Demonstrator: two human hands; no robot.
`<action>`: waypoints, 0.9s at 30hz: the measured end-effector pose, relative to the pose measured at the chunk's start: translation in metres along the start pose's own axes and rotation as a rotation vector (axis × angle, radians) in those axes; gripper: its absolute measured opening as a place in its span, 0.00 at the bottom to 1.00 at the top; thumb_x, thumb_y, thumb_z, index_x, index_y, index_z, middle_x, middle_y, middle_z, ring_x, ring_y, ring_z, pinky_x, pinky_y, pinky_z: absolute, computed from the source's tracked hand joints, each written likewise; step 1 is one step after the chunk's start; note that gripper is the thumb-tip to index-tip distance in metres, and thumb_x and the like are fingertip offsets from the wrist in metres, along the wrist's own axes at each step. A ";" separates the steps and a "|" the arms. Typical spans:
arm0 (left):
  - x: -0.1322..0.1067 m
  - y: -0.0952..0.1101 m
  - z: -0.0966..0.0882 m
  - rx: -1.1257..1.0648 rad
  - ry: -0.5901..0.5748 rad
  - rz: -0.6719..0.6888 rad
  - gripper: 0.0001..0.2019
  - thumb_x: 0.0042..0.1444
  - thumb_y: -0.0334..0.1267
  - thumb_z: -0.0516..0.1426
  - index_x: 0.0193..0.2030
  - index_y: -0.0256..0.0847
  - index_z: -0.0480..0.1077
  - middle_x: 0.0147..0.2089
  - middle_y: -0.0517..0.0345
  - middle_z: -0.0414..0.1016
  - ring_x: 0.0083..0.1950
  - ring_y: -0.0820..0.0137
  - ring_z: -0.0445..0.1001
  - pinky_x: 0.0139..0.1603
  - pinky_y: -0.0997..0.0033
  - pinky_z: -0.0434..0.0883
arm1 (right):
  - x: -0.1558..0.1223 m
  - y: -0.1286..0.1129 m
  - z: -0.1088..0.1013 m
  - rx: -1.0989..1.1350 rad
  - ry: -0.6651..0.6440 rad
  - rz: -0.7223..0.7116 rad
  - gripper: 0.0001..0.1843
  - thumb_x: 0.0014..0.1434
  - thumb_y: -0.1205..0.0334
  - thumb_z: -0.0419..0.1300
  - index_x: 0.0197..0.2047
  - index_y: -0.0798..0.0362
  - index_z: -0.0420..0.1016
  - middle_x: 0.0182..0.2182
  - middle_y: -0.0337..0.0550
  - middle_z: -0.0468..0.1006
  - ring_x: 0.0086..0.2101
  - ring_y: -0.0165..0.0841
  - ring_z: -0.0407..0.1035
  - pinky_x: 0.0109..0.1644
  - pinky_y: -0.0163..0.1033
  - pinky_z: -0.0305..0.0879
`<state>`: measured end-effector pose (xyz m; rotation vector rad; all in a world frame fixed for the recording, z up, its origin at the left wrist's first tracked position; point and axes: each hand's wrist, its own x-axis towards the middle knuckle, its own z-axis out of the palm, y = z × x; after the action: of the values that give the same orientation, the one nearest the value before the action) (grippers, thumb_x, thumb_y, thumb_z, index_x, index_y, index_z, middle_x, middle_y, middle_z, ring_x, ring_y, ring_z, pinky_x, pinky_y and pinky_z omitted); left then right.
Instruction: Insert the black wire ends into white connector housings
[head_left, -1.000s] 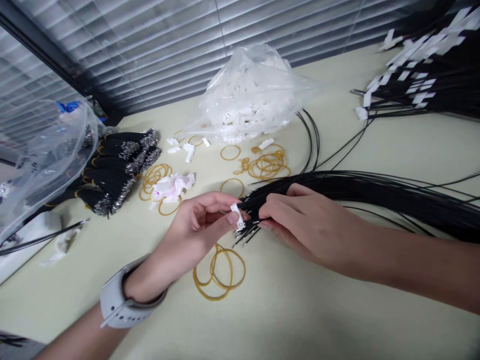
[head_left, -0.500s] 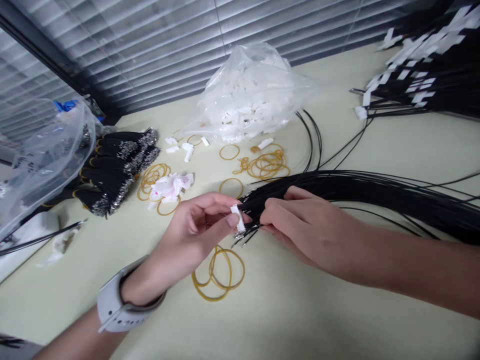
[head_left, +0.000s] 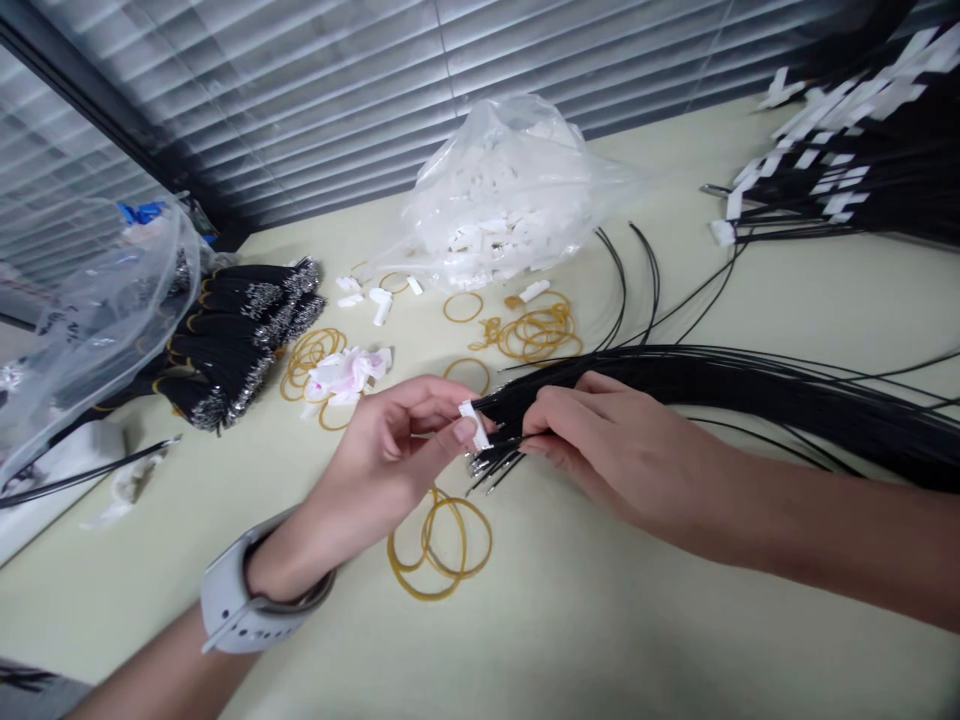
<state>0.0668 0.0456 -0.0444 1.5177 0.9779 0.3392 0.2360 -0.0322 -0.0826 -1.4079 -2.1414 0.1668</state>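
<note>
Between the thumb and fingers of my left hand (head_left: 401,445) is a small white connector housing (head_left: 475,424), held at the end of a thick bundle of black wires (head_left: 675,375). My right hand (head_left: 607,440) lies over the bundle just right of the housing, its thumb and forefinger pinched on a black wire (head_left: 513,443) that points toward the housing. Whether that wire's tip is inside the housing I cannot tell. Several loose wire ends with bare metal terminals (head_left: 491,470) stick out below the housing. Large yellow rubber bands (head_left: 441,545) lie just under my left hand.
A clear plastic bag of white housings (head_left: 502,200) stands at the back by the blinds. Bundled black wires with metal tips (head_left: 247,335) lie left. Wires with white housings (head_left: 840,150) are piled back right. More rubber bands (head_left: 536,330) and crumpled white paper (head_left: 349,372) lie between.
My right thumb and fingers have closed into a tighter pinch on a wire near the housing. The housing has shifted slightly left and up in my left hand. The view has moved a little.
</note>
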 end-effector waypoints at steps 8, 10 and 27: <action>-0.002 0.007 -0.002 0.082 0.007 0.015 0.09 0.44 0.38 0.58 0.34 0.40 0.68 0.27 0.62 0.72 0.27 0.87 0.69 0.25 0.95 0.65 | 0.003 -0.001 -0.007 0.192 -0.071 0.070 0.10 0.58 0.68 0.44 0.28 0.59 0.62 0.24 0.37 0.66 0.24 0.23 0.55 0.31 0.31 0.47; -0.002 0.006 -0.002 0.100 -0.017 0.020 0.09 0.44 0.38 0.58 0.35 0.40 0.69 0.28 0.63 0.73 0.27 0.88 0.69 0.25 0.95 0.65 | 0.005 -0.001 -0.008 0.228 -0.079 0.120 0.10 0.59 0.66 0.45 0.28 0.59 0.63 0.22 0.36 0.65 0.23 0.22 0.55 0.30 0.30 0.47; 0.002 -0.004 -0.007 0.037 -0.002 -0.040 0.14 0.44 0.40 0.58 0.39 0.41 0.67 0.33 0.60 0.74 0.32 0.84 0.71 0.30 0.92 0.67 | 0.000 -0.001 -0.007 0.008 -0.027 -0.120 0.13 0.60 0.63 0.45 0.33 0.56 0.68 0.27 0.40 0.64 0.28 0.24 0.54 0.35 0.33 0.51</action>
<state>0.0622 0.0515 -0.0474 1.5293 1.0165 0.2930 0.2392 -0.0343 -0.0766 -1.2755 -2.2373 0.1495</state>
